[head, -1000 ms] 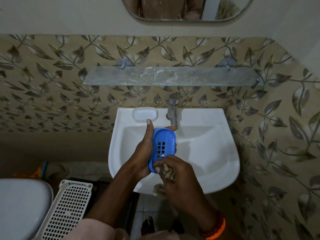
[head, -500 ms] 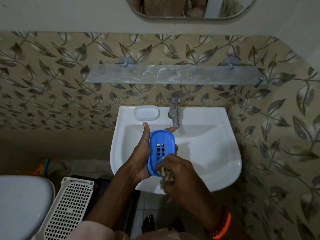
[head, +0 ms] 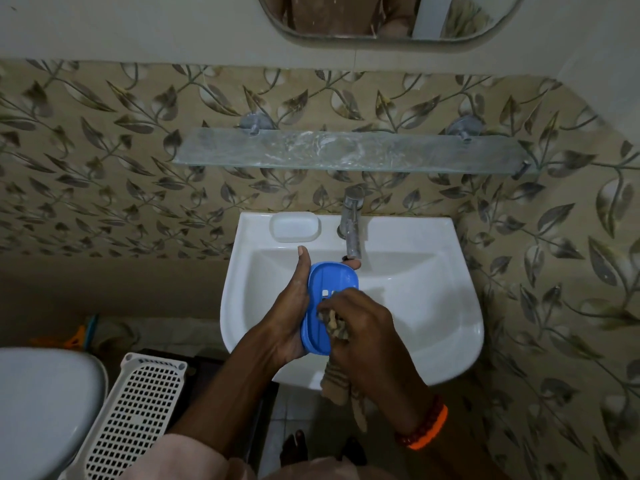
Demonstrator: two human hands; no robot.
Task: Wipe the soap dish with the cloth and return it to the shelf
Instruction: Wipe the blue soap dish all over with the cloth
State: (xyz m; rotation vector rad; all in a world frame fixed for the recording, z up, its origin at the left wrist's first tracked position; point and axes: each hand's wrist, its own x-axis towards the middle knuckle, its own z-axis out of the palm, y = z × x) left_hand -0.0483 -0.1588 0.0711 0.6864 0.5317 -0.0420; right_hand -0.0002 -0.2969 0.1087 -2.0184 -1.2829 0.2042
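Note:
My left hand (head: 289, 311) grips a blue slotted soap dish (head: 323, 282) by its edges, thumb along its left side and fingertips past its far end, over the white sink (head: 433, 306). My right hand (head: 363, 327) holds a brown striped cloth (head: 337, 382) bunched against the dish's inner face, covering most of its slots. The cloth's loose end hangs below the sink's front rim. The glass shelf (head: 353, 150) on the wall above the tap holds nothing.
A steel tap (head: 351, 221) stands at the back of the sink beside a moulded white soap recess (head: 294, 227). A white perforated basket (head: 135, 410) and a toilet lid (head: 41, 410) sit at lower left. A mirror (head: 381, 19) hangs above.
My right hand has moved up the dish with the cloth and now covers more of the slots. The left hand and dish have stayed in about the same place.

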